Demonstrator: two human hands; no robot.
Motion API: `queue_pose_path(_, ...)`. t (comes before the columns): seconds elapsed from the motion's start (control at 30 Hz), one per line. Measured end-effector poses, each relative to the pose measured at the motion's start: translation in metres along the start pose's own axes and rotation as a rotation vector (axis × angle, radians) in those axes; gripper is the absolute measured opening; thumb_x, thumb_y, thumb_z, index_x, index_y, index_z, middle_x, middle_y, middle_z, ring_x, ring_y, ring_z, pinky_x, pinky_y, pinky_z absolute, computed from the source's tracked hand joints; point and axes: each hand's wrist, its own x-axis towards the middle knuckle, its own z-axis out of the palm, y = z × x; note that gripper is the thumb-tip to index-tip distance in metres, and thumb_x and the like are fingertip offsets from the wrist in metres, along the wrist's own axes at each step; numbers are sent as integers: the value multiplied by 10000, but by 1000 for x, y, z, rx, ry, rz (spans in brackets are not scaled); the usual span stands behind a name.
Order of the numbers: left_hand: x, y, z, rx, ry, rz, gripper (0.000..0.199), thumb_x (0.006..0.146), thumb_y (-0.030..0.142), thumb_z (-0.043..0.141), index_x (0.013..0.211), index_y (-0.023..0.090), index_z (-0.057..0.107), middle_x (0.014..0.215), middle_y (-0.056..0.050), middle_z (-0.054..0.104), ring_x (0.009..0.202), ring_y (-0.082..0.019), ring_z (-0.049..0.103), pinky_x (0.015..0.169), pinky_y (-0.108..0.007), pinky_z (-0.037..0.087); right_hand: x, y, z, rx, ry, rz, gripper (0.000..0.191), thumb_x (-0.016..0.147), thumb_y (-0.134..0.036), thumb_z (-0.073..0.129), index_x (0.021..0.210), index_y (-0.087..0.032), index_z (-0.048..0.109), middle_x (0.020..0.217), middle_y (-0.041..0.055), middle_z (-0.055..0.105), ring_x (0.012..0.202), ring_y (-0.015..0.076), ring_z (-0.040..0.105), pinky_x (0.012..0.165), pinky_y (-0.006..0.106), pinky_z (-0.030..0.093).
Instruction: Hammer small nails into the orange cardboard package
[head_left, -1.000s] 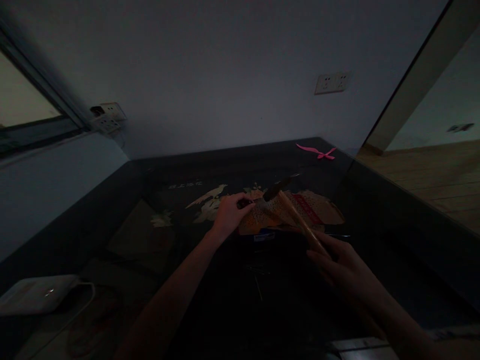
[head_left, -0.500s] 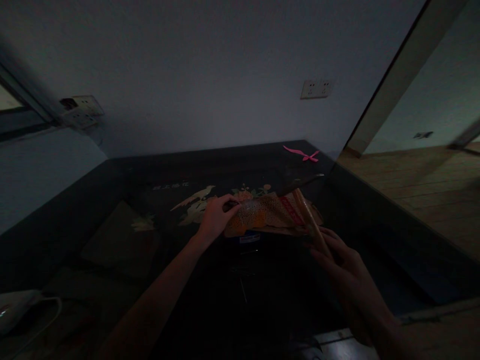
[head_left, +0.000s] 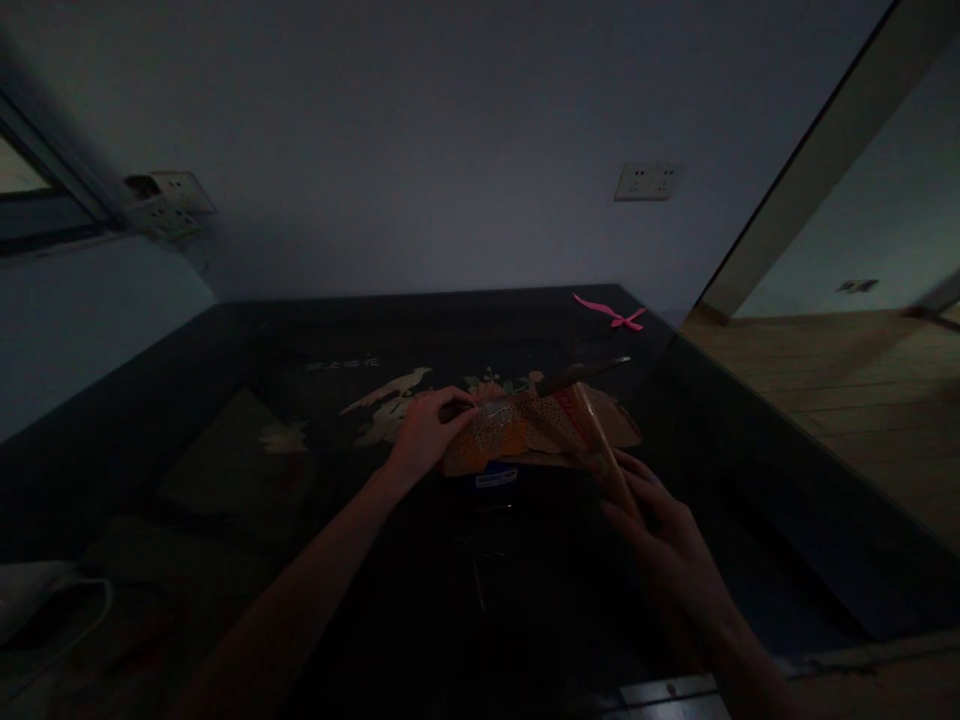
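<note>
My right hand is wrapped round the wooden handle of a hammer. Its dark, narrow head lies crosswise over a spotted brown and orange piece of packaging with a red band; whether they touch I cannot tell. At the left end of the packaging, my left hand has thumb and forefinger pinched together. What sits between those fingertips is too dark to make out. Under the packaging, a dark blue object with a pale label shows partly. Thin metal slivers, like nails, lie on the dark tabletop nearer to me.
The dark table bears a printed bird and flowers and stands against a wall. A pink ribbon lies at its far right corner. A white device with a cable is at the lower left. Sockets are on the wall.
The hammer and my right hand have shifted slightly left, bringing the head further over the packaging. My left hand keeps its pinch at the left end. The view has turned a little.
</note>
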Motion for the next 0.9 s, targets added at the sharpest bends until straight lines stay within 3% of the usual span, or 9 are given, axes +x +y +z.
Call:
queue_pose_path(0.63, 4, -7, -9, -14, 14, -25, 96, 794, 239, 607, 853, 197, 670, 877, -19, 708, 827, -175, 658, 757, -294, 516, 15, -12, 8, 9, -131, -11, 326, 819, -371, 586, 1116, -255, 656, 1363, 76, 446, 1257, 283, 413, 1010, 414, 374)
queue_pose_path(0.9, 6, -11, -12, -23, 2, 0, 93, 796, 240, 609, 850, 194, 670, 884, -18, 708, 837, -170, 658, 770, -281, 505, 17, -8, 7, 29, -198, -20, 357, 823, -363, 598, 1169, -282, 621, 1442, 56, 355, 1314, 279, 339, 1052, 424, 323)
